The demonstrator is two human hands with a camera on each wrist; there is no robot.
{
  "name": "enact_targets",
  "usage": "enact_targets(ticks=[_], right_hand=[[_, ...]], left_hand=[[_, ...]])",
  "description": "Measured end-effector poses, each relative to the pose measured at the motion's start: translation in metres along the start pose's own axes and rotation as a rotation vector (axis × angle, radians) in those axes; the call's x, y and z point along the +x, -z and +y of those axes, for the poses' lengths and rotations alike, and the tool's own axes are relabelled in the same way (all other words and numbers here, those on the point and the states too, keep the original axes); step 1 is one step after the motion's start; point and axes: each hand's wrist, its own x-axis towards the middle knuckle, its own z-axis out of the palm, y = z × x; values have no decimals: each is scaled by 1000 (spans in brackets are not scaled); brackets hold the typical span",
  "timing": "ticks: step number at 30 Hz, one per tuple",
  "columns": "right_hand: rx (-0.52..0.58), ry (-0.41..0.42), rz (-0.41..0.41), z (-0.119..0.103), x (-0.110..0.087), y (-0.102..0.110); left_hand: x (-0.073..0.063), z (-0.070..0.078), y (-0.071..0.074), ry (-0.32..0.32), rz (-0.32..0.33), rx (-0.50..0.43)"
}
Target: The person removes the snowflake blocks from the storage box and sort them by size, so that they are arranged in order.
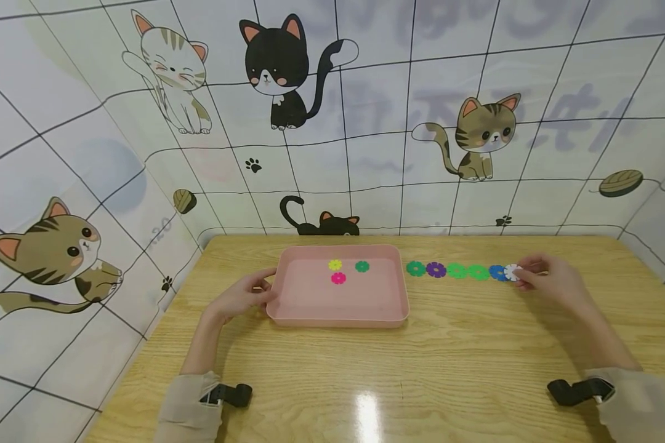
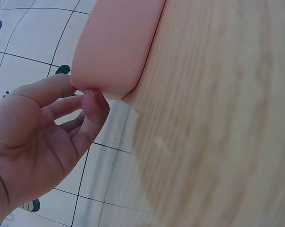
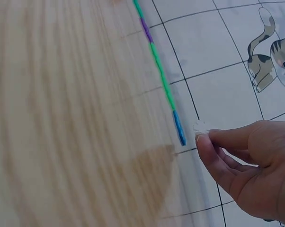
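Pink tray (image 1: 338, 311) on wood table (image 1: 310, 369) w/ yellow flower (image 1: 335, 264), pink flower (image 1: 338, 279) & green flower (image 1: 362, 266) inside; L hand (image 1: 242, 298) touches tray's left end w/ bent fingers, can't tell if clamped; R hand (image 1: 555, 280) has thumb & finger pinched on white flower (image 1: 511, 272), just beside blue end of flower row (image 1: 467, 271), R of tray

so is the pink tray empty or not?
Not empty: head view shows a yellow piece, a green piece and a pink piece in the tray.
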Motion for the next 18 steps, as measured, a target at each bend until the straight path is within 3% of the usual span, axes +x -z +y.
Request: enact_targets(ticks=[7,18], right_hand=[[-36,-85,5,13,5,7],[-111,-128,-21,24,10,10]], left_hand=[[2,-2,0,16,-1,-10],[1,-3,0,22,0,-7]])
